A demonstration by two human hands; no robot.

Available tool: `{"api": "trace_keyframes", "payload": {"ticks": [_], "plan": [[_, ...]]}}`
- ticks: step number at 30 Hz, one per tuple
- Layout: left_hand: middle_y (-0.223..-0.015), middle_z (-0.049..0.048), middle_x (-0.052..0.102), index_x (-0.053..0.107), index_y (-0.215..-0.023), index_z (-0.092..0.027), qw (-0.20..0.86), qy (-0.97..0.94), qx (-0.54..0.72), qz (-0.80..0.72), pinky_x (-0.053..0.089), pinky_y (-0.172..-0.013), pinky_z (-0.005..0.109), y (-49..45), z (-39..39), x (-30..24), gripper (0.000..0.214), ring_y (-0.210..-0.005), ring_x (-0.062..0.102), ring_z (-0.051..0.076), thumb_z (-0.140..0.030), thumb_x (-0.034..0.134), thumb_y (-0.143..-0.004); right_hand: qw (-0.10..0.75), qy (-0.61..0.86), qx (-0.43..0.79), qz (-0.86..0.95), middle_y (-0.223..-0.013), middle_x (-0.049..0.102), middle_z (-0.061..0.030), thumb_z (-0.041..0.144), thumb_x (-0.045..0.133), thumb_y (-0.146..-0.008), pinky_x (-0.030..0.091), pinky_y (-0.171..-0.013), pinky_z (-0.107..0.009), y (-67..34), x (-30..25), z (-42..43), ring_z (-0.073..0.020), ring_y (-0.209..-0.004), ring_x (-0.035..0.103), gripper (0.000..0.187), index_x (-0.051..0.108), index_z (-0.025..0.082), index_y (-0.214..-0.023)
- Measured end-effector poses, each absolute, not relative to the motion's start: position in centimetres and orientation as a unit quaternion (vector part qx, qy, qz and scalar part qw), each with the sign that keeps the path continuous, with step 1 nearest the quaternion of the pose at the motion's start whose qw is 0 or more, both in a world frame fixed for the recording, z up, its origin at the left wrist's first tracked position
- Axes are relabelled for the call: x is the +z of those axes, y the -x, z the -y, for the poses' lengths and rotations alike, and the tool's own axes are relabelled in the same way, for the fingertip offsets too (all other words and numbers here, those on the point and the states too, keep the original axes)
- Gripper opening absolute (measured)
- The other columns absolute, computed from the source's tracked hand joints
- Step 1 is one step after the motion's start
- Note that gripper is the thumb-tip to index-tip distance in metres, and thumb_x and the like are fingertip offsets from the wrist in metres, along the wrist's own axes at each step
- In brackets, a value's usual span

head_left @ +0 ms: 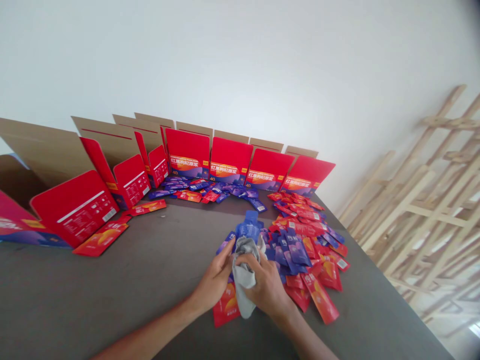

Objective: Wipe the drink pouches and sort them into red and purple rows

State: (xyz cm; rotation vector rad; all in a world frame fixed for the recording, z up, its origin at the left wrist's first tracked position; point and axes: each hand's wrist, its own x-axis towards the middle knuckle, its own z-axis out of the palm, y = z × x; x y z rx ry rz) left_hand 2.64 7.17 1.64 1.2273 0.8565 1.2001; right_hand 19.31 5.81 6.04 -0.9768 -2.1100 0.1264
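My right hand (pixel 267 286) is closed around a grey cloth (pixel 243 272) that hangs down between my two hands. My left hand (pixel 214 280) pinches the cloth's upper edge, fingers closed on it together with a blue sachet (pixel 247 229) that sticks up behind the cloth. Under my hands lies a red sachet (pixel 226 307) on the grey table (pixel 112 290). A heap of red and blue sachets (pixel 303 240) spreads to the right of my hands.
A row of open red cartons with raised brown flaps (pixel 189 152) lines the table's far and left edges, loose sachets (pixel 202 190) in front of them. Two red sachets (pixel 101 239) lie at the left. Wooden frames (pixel 431 200) lean beyond the table's right edge.
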Motion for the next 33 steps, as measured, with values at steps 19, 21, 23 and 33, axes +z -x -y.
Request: {"api": "trace_keyframes", "payload": {"ticks": [19, 21, 23, 33], "plan": [[-0.158, 0.0136, 0.057, 0.043, -0.162, -0.024, 0.462, -0.652, 0.477, -0.366, 0.043, -0.122, 0.053, -4.6, -11.2, 4.5, 0.066, -0.144, 0.056, 0.034, -0.044, 0.059, -0.101, 0.736, 0.473, -0.222, 0.43, -0.084, 0.063, -0.0035, 0.026, 0.078, -0.086, 0.053, -0.082, -0.04, -29.4, 10.1, -9.1, -0.0215, -0.076, 0.062, 0.016, 0.064, 0.02, -0.089], [-0.153, 0.0129, 0.062, 0.044, -0.161, -0.023, 0.361, -0.71, 0.454, -0.399, 0.041, -0.122, 0.053, -5.0, -13.3, 4.6, 0.063, -0.141, 0.059, 0.032, -0.031, 0.054, -0.1, 0.746, 0.471, -0.238, 0.406, -0.085, 0.062, -0.0042, 0.029, 0.078, -0.087, 0.054, -0.085, -0.043, -29.9, 10.3, -9.0, -0.0234, -0.079, 0.062, 0.018, 0.062, 0.021, -0.088], [-0.149, 0.0124, 0.065, 0.045, -0.16, -0.022, 0.315, -0.745, 0.423, -0.409, 0.042, -0.121, 0.052, -5.8, -14.4, 4.1, 0.065, -0.137, 0.062, 0.03, -0.019, 0.052, -0.095, 0.748, 0.47, -0.243, 0.4, -0.085, 0.061, -0.0041, 0.032, 0.078, -0.087, 0.055, -0.086, -0.045, -30.0, 10.2, -9.0, -0.0241, -0.08, 0.063, 0.02, 0.061, 0.021, -0.089], [-0.128, 0.0166, 0.077, 0.075, -0.129, -0.015, 0.284, -0.84, 0.325, -0.328, 0.054, -0.106, 0.054, -9.6, -12.9, 2.0, 0.054, -0.118, 0.072, 0.04, -0.007, 0.043, -0.086, 0.729, 0.467, -0.241, 0.438, -0.081, 0.063, -0.0036, 0.034, 0.081, -0.084, 0.057, -0.081, -0.044, -28.9, 9.8, -8.5, -0.0229, -0.075, 0.065, 0.023, 0.061, 0.022, -0.087]]}}
